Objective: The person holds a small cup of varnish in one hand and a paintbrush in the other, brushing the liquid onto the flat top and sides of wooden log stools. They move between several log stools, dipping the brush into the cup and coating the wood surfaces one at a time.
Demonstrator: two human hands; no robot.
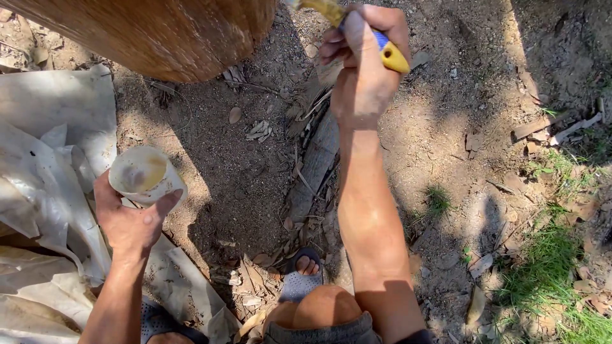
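Cup [141, 173] sits gripped in the left hand [131, 223], low over the sheet [44, 127]. Right hand [363, 60] clenches a yellow-handled brush [389, 54] raised toward the trunk [166, 35]. Best keep the cup level and the strokes short, wrist firm.

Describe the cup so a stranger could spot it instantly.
Start at the big brown tree trunk at the top left, then drop to the pale crinkled plastic sheet below it. The left hand grips a small white cup there, the only round, open-topped thing around.
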